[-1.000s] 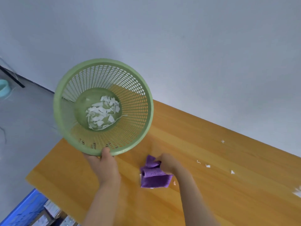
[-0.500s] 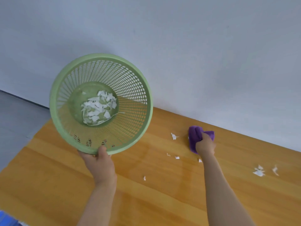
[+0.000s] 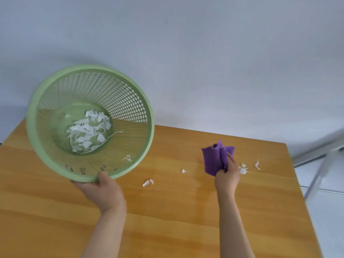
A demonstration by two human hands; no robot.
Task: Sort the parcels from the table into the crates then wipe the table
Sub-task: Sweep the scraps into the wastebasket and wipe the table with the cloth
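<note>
Pale grey wall is standing behind a wooden table, whose orange top is filling the lower half of the view. Tiled floor and a metal frame are showing past its right edge.

Left hand is gripping the near rim of a green mesh basket, thumb curled over the lip. It is holding the basket tilted, mouth toward the camera, above the far left corner. White paper scraps are lying heaped on the basket's bottom.

Right hand is clutching a purple cloth near the far edge, toward the far right corner, with fingers closed round a bunched fold. One side of the cloth is rolling into a tube and the rest is spreading as a crumpled flap. Contact with the table top is looking likely but not certain.

Loose bits are lying on the table: a torn piece and a smaller chip between the hands, and a small cluster just beside the right hand on the right-edge side.

Handling, judged:
- The cloth is appearing soft, limp and light. Bunched, it is offering little wiping face, so spreading it under a flatter palm is probably suiting it better.
- The bits are appearing featherweight and are likely sliding or fluttering, so slow strokes toward the basket rim are seeming safest.
- The basket is appearing stiff and light, so a one-handed rim hold is looking adequate.

No parcels or crates are showing, so the wiping stage is presumably running.
</note>
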